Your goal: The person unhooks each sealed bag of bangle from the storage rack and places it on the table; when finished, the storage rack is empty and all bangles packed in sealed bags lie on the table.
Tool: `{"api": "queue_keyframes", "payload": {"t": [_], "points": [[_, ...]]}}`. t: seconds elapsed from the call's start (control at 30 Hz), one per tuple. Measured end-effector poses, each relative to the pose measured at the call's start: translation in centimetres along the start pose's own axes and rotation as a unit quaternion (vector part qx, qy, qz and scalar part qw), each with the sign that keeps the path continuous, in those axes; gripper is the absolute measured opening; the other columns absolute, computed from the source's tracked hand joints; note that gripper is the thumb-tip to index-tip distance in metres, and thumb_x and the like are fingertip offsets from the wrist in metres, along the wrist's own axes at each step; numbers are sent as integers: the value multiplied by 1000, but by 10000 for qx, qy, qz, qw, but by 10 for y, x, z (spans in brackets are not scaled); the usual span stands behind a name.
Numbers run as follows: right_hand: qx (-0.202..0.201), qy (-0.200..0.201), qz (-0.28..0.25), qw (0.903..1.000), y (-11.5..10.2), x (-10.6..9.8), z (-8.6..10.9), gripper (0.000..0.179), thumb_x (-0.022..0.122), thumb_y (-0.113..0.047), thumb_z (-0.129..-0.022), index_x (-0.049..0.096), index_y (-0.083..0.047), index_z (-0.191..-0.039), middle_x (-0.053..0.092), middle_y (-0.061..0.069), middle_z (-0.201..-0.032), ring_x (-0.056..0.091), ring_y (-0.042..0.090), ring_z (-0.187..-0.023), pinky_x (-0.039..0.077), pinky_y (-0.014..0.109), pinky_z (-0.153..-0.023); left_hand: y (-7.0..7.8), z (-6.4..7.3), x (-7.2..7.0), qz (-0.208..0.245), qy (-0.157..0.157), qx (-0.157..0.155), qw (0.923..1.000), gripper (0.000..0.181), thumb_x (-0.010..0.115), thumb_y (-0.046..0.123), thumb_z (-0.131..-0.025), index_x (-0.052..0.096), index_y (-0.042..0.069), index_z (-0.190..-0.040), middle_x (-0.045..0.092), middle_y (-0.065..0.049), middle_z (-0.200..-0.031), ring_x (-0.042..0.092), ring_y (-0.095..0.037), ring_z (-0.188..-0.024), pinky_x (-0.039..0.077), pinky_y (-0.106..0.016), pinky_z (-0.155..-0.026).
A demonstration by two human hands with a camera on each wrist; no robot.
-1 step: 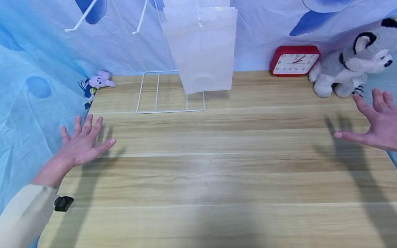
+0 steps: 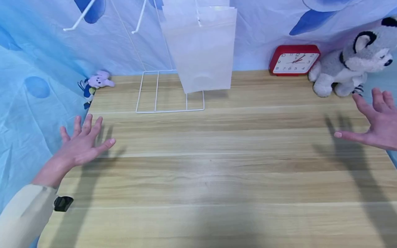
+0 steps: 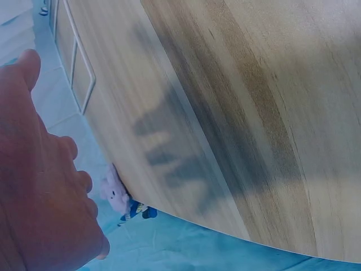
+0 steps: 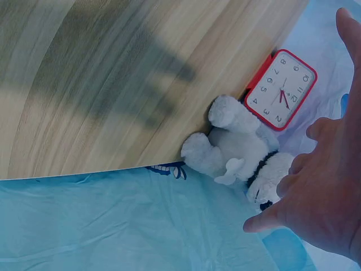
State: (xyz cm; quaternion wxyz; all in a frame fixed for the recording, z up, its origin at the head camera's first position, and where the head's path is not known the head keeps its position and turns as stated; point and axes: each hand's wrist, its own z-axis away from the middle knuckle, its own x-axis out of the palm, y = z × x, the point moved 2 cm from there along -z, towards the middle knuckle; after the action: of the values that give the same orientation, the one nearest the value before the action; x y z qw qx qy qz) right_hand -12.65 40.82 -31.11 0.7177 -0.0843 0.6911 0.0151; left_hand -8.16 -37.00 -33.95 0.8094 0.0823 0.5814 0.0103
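Over the left side of the wooden table (image 2: pixel 211 186), my left hand (image 2: pixel 81 146) hovers with its fingers spread and holds nothing. Its shadow falls on the tabletop beside it. My right hand (image 2: pixel 379 124) is held in the air at the right edge of the head view, fingers and thumb spread wide, also holding nothing. Nearest to it is a grey and white plush dog (image 2: pixel 333 70). In the right wrist view the same plush dog (image 4: pixel 237 147) sits at the table corner, partly hidden by the fingers.
A red alarm clock (image 2: pixel 294 60) stands beside the dog. At the back, a white wire rack (image 2: pixel 170 112) has prongs, with translucent bags (image 2: pixel 206 51) hanging from one. A small purple plush toy (image 2: pixel 100 80) lies at the back left corner. Blue patterned cloth (image 2: pixel 31 113) surrounds the table.
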Motion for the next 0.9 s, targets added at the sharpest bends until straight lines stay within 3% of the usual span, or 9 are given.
{"api": "queue_keyframes", "payload": {"t": [0.17, 0.27, 0.37, 0.47, 0.53, 0.63, 0.8, 0.9], "points": [[-59, -34, -12, 10000, -5, -4, -12, 127, 72, -67, -77, 0, -2, -158, -9, 44, -154, -11, 57, -143, 0, 73, -109, -6, 1, -8, 60, 67, -53, 9999, 92, 38, 58, -103, -12, 3, -157, -27, -24, -156, -38, -40, -135, -26, -75, -94], [55, -201, -32, 9998, -13, -6, -16, 122, 72, -60, -82, -5, -3, -158, -9, 40, -155, -2, 60, -140, 12, 75, -106, -5, -3, -15, 266, -35, -54, 9996, 94, 43, 56, -102, -9, -2, -156, -11, -33, -158, -16, -54, -141, -8, -77, -103], [-152, 54, -77, 9998, -26, -6, -19, 111, 72, -49, -87, 5, 4, -157, 18, 44, -150, 34, 63, -127, 39, 70, -92, 1, -16, -21, 613, -140, 9, 9980, 91, 48, 50, -103, 3, -9, -155, 17, -41, -152, 19, -61, -137, 18, -73, -106], [-554, 174, -161, 9982, -43, -6, -22, 94, 73, -36, -90, 21, 14, -151, 43, 45, -133, 56, 61, -102, 51, 63, -73, 10, -39, -24, 987, -108, 130, 9950, 80, 52, 41, -104, 17, -11, -153, 34, -43, -143, 34, -61, -129, 30, -67, -105], [-890, 204, -331, 9953, -57, -4, -24, 81, 75, -28, -90, 35, 16, -144, 53, 43, -123, 63, 56, -91, 54, 59, -65, 15, -59, -25, 1227, -32, 192, 9923, 76, 56, 37, -103, 22, -9, -154, 35, -41, -145, 33, -58, -132, 29, -65, -107], [-1289, 36, -714, 9891, -82, -6, -35, 69, 76, -22, -90, 44, 14, -139, 61, 39, -117, 67, 49, -90, 56, 57, -68, 20, -91, -27, 1460, 12, 270, 9889, 77, 62, 31, -100, 21, -4, -156, 29, -36, -152, 27, -54, -138, 24, -62, -112], [-2033, 272, -1402, 9687, -125, -16, -57, 60, 79, -11, -85, 53, 7, -136, 70, 25, -111, 71, 36, -89, 59, 43, -66, 24, -133, -26, 1680, -183, 489, 9844, 91, 71, 27, -94, 14, 4, -160, 10, -23, -164, 6, -48, -147, 9, -60, -116], [-2391, 477, -1719, 9545, -149, -27, -72, 58, 81, -8, -83, 57, 4, -134, 71, 19, -110, 72, 31, -88, 59, 36, -66, 25, -152, -25, 1777, -378, 593, 9816, 99, 75, 28, -91, 9, 4, -160, 2, -20, -165, -5, -47, -147, 2, -63, -115]]}}
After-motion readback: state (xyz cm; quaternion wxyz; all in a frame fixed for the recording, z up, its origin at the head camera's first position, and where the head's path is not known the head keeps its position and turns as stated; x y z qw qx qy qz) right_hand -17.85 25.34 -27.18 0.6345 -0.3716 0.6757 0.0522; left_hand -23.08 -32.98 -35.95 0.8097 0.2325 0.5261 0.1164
